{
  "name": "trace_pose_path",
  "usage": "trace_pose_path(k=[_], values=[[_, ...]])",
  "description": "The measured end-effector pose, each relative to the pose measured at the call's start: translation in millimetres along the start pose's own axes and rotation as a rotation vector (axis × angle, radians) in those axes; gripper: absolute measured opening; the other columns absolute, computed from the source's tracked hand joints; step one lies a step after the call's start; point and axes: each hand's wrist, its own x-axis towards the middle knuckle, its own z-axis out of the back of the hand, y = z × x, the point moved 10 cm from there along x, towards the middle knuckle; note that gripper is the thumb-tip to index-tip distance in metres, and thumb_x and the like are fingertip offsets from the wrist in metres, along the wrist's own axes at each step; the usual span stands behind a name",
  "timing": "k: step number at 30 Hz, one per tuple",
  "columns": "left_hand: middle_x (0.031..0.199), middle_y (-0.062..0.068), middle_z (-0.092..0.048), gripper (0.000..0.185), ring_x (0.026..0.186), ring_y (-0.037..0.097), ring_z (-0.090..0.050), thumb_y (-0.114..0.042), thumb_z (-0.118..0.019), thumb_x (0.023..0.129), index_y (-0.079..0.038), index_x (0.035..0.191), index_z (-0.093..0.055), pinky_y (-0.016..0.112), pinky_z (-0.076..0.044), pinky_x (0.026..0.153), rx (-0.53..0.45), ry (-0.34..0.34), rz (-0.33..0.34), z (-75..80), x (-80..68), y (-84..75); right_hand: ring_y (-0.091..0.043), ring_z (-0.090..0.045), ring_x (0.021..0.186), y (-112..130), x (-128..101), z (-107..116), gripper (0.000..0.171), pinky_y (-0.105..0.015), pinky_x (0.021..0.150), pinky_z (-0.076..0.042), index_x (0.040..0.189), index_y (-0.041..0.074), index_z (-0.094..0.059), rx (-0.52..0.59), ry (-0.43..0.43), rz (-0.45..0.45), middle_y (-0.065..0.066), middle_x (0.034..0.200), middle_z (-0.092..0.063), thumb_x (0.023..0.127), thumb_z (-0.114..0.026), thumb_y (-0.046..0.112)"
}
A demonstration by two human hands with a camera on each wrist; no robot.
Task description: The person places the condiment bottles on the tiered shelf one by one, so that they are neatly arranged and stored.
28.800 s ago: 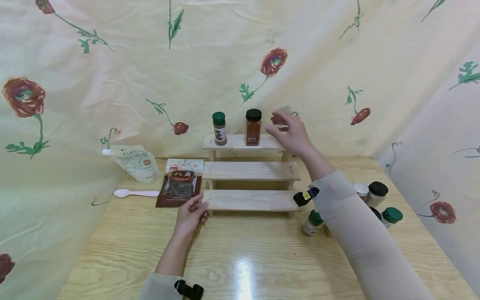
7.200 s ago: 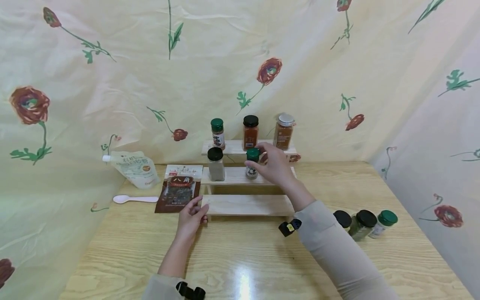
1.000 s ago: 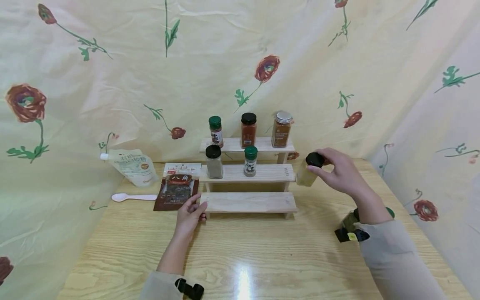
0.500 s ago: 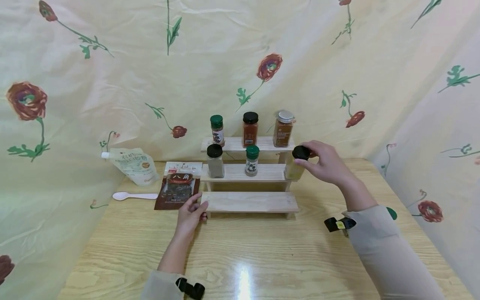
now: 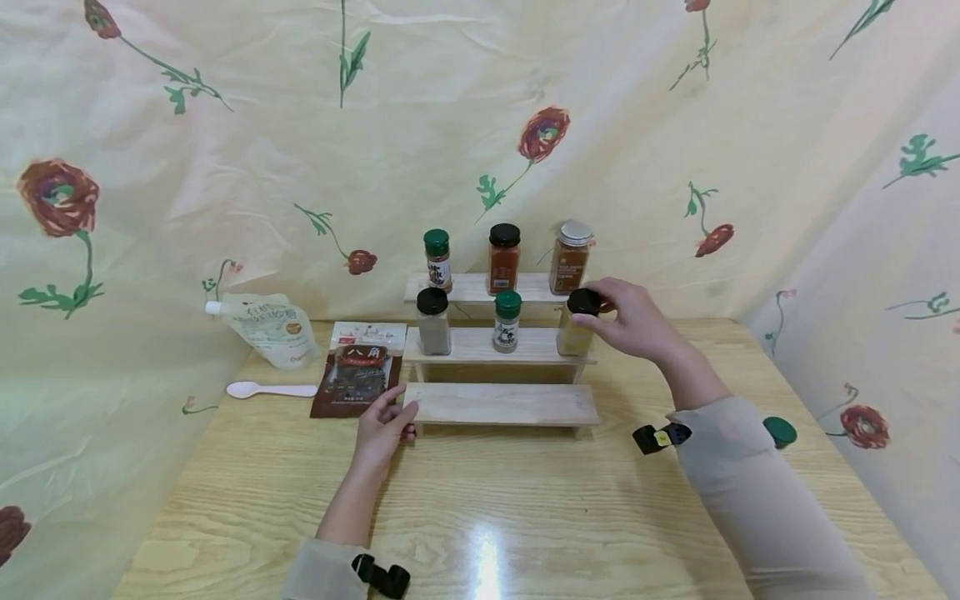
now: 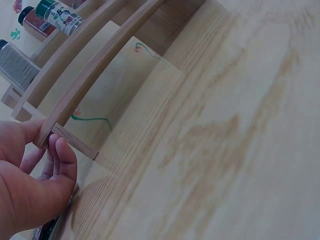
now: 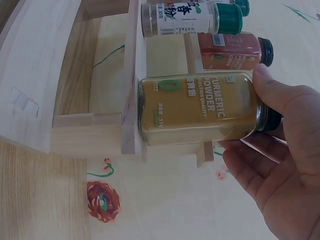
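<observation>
The right hand (image 5: 633, 321) grips the turmeric jar (image 7: 200, 107) by its black lid, with the jar's bottom on the right end of the middle step of the wooden rack (image 5: 501, 404). A green-lid jar (image 5: 507, 321) stands just left. The left hand (image 5: 382, 429) pinches the rack's near left corner.

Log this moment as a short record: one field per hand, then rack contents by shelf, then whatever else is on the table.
right hand: grips the black lid of the turmeric jar, jar bottom at the middle shelf's right end
left hand: holds the left end of the wooden rack
top shelf: three jars
middle shelf: two jars plus the turmeric jar
bottom shelf: bare
table: white pouch, brown packet, white spoon, green-lidded jar
</observation>
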Motion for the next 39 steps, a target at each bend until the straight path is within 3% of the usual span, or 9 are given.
trace_pose_path(k=[6,13,20,30,34,39], values=[[0.088,0.003,-0.057,0.047,0.067,0.013,-0.059,-0.011,-0.071,0.096,-0.007,0.141,-0.057,0.022,-0.054,0.059,0.004,-0.011,0.006,0.3,1.7,1.0,-0.031,-0.065,0.091,-1,6,-4,0.036,-0.05,0.081,-0.057,0.119,-0.007,-0.065,0.028,0.014,-0.014,-0.02,0.106,-0.068,0.091,-0.078,0.012],[0.088,0.004,-0.058,0.047,0.067,0.013,-0.059,-0.01,-0.071,0.096,-0.007,0.141,-0.057,0.022,-0.054,0.058,0.008,-0.018,0.009,2.0,0.9,4.4,-0.032,-0.066,0.096,-6,-3,-5,0.04,-0.054,0.087,-0.056,0.123,-0.004,-0.065,0.047,-0.002,-0.044,-0.018,0.11,-0.069,0.09,-0.079,0.014],[0.087,0.003,-0.058,0.046,0.066,0.013,-0.059,-0.009,-0.071,0.096,-0.007,0.141,-0.057,0.022,-0.054,0.057,0.001,-0.013,0.001,1.0,1.3,3.3,-0.04,-0.063,0.109,-19,-32,6,0.056,-0.058,0.089,-0.053,0.139,-0.007,-0.053,0.039,-0.046,-0.093,-0.026,0.123,-0.064,0.093,-0.076,0.017],[0.087,0.002,-0.059,0.046,0.065,0.012,-0.059,-0.007,-0.07,0.096,-0.006,0.141,-0.057,0.022,-0.054,0.056,-0.014,-0.01,-0.01,1.2,1.7,2.4,-0.037,-0.066,0.104,-22,-82,21,0.05,-0.055,0.084,-0.054,0.138,-0.003,-0.056,-0.024,-0.041,-0.124,-0.023,0.123,-0.065,0.095,-0.073,0.018],[0.086,0.002,-0.059,0.047,0.065,0.012,-0.059,-0.008,-0.07,0.096,-0.006,0.141,-0.057,0.022,-0.054,0.056,-0.013,-0.002,-0.008,0.6,1.3,2.4,-0.035,-0.068,0.101,-22,-100,29,0.049,-0.045,0.082,-0.055,0.136,-0.002,-0.058,-0.082,-0.049,-0.124,-0.021,0.121,-0.067,0.094,-0.075,0.017],[0.084,0.001,-0.058,0.047,0.065,0.012,-0.059,-0.009,-0.07,0.096,-0.005,0.141,-0.056,0.021,-0.054,0.056,-0.006,-0.001,-0.011,0.2,0.3,1.6,-0.031,-0.068,0.097,-21,-121,39,0.05,-0.021,0.08,-0.05,0.134,-0.002,-0.06,-0.135,-0.071,-0.113,-0.018,0.119,-0.068,0.091,-0.078,0.016]])
